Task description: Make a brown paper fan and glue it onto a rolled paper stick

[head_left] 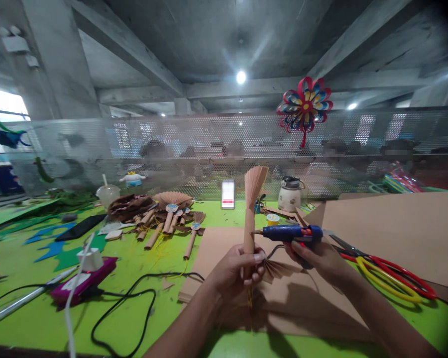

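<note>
My left hand [242,268] is closed around the lower part of a brown paper fan [249,223], a rolled tube handle with pleated paper at its top, held upright. Another pleated piece [280,268] spreads out beside the fingers, and yellow string hangs below. In my right hand [321,256] is a blue hot glue gun [291,232], its fingers wrapped round the grip. The nozzle points left and is at the tube's side; I cannot tell whether it touches. Brown paper sheets [224,248] lie beneath both hands.
Scissors with red and yellow handles [392,283] lie at the right. Several finished paper fans [171,211] are heaped at the left. A purple power strip [84,286] and black cord [149,293] cross the green table. A phone [227,194] and jug [290,194] stand behind.
</note>
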### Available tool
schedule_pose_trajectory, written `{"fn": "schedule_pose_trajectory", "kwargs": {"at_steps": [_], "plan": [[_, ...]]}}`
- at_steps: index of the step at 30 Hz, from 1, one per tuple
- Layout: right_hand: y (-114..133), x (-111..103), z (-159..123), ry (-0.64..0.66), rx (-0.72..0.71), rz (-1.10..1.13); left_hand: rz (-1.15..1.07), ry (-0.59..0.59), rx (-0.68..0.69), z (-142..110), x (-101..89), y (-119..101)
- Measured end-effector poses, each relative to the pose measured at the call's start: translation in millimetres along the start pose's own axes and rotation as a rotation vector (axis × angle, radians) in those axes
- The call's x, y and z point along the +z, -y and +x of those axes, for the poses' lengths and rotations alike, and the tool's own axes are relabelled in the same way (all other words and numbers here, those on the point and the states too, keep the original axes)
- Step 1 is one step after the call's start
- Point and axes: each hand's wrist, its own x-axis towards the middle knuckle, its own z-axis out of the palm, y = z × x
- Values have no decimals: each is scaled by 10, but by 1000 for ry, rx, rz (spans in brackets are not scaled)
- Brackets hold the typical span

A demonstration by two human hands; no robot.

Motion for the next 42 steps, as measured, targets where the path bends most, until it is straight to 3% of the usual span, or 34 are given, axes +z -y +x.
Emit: {"fn": "schedule_pose_trajectory", "kwargs": {"at_steps": [9,20,29,42], "plan": [[30,-16,-4,50,-9,-19,-12,-12,-10,-17,59,-40],[34,-27,-20,-101,-4,41,-18,12,-24,-14,48,-32],[15,-27,-30,31,-3,-3,-52,-16,-1,-21,68,-20],[-23,-12,-7,-14,-4,11,-22,30,-28,6,34,17]]}}
